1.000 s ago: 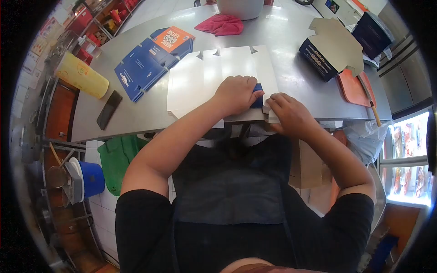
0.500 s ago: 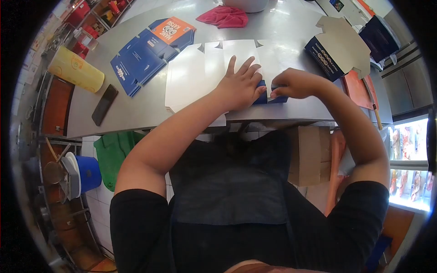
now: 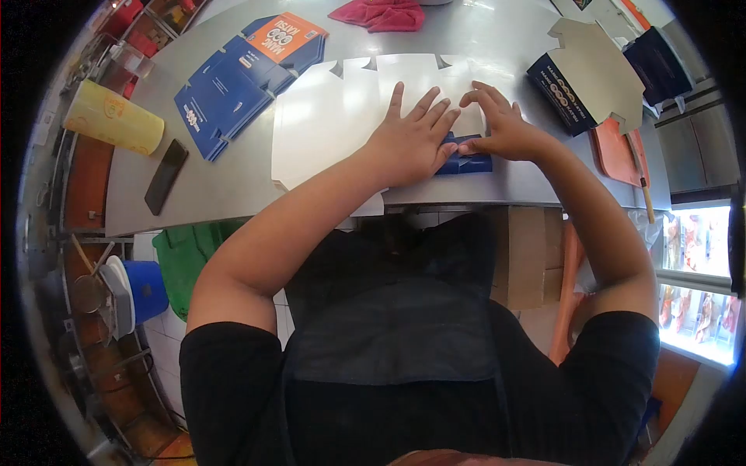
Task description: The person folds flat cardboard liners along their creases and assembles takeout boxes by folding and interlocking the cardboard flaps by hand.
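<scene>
A flat cardboard box blank point(image 3: 334, 116) lies white side up at the table's front edge. My left hand point(image 3: 412, 144) presses on it with fingers spread. At its right end, flaps are folded over and show their dark blue side point(image 3: 472, 164). My right hand point(image 3: 501, 128) rests over this end, its thumb on the blue flaps near my left thumb and its fingers curved apart on the white board. Farther left lies a blue and orange printed box blank point(image 3: 241, 78). To the right, a folded dark blue box point(image 3: 563, 93) stands with its brown lid up.
The steel table point(image 3: 225, 186) holds a yellow cup point(image 3: 116, 116), a phone point(image 3: 166, 177) and a pink cloth point(image 3: 381, 14). An orange tray point(image 3: 614, 151) and a utensil with a wooden handle point(image 3: 647, 198) lie at the right edge. A cardboard carton point(image 3: 524, 256) stands below.
My right hand has opened from a curled grip, its fingers now reaching forward over the board. The blue flaps now lie flatter. My left hand stays pressed on the blank; the view has shifted slightly.
</scene>
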{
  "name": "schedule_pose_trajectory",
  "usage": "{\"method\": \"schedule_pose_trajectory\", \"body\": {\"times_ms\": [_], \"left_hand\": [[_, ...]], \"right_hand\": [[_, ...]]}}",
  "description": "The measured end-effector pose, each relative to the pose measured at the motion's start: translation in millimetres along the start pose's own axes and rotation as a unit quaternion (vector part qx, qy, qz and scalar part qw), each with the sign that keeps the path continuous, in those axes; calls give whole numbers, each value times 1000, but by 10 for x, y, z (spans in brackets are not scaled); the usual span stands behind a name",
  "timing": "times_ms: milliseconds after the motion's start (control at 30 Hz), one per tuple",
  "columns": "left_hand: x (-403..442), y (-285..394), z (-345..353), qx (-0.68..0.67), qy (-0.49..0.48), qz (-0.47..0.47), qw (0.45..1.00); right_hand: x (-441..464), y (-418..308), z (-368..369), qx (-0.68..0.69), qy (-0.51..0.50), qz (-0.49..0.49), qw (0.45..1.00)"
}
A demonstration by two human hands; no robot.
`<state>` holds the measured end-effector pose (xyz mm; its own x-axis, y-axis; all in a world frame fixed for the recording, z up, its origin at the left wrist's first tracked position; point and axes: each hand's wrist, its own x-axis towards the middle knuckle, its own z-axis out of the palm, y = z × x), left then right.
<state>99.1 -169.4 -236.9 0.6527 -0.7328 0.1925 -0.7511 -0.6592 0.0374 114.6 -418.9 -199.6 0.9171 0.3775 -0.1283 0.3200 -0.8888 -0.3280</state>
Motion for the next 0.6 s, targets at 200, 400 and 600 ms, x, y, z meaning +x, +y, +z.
{"method": "schedule_pose_trajectory", "body": {"times_ms": [200, 400, 600], "left_hand": [[0, -29, 3, -7, 16, -10, 1000], [-28, -5, 10, -34, 23, -2, 999], [-17, -22, 98, -32, 36, -15, 999]], "right_hand": [[-21, -234, -104, -64, -33, -5, 997], [-135, -515, 427, -150, 191, 6, 970], [148, -569, 481, -86, 187, 81, 975]]}}
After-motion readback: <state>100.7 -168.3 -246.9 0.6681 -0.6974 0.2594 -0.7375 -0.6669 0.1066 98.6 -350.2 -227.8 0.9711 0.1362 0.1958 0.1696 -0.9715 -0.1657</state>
